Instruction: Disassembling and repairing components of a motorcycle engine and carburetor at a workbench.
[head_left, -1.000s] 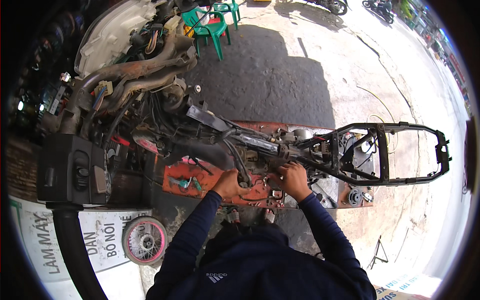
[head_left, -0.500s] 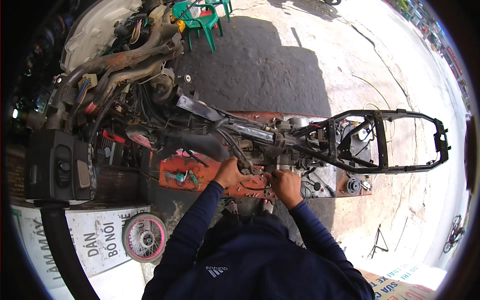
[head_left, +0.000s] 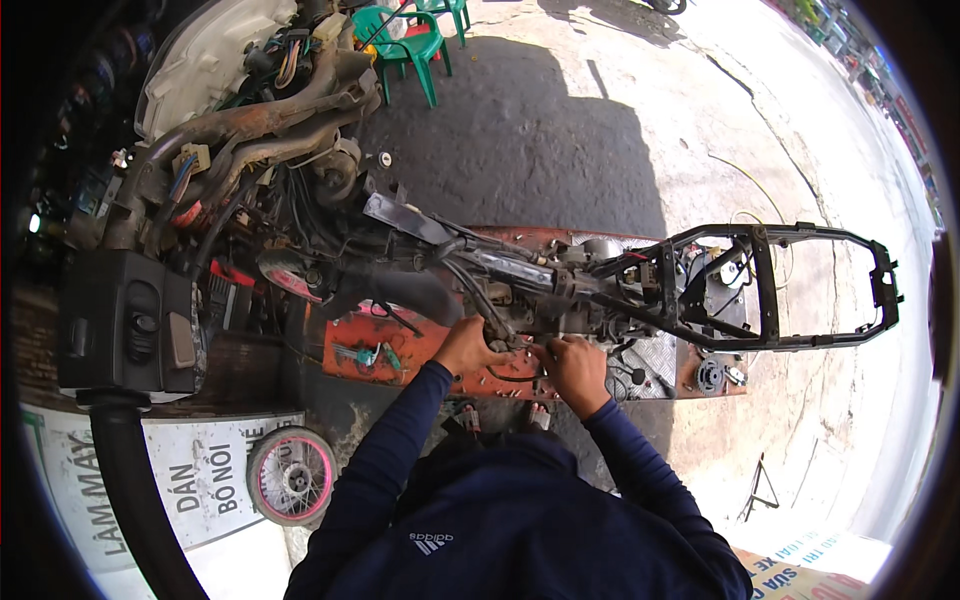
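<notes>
In the head view, I see one stripped motorcycle frame (head_left: 766, 290) lying lengthwise above one red platform (head_left: 415, 345), with two bare hands at its near side. The left hand (head_left: 464, 348) is half curled at the lower end of a black hose (head_left: 482, 303), thumb pointing right; I can't tell whether it grips anything. The right hand (head_left: 577, 368) is bent inward just beside it, fingers bunched, their hold hidden from me. One round grey part (head_left: 710, 375) sits at the platform's right end. One pink-rimmed wheel (head_left: 291, 476) lies lower left; two green chairs (head_left: 412, 48) stand beyond.
</notes>
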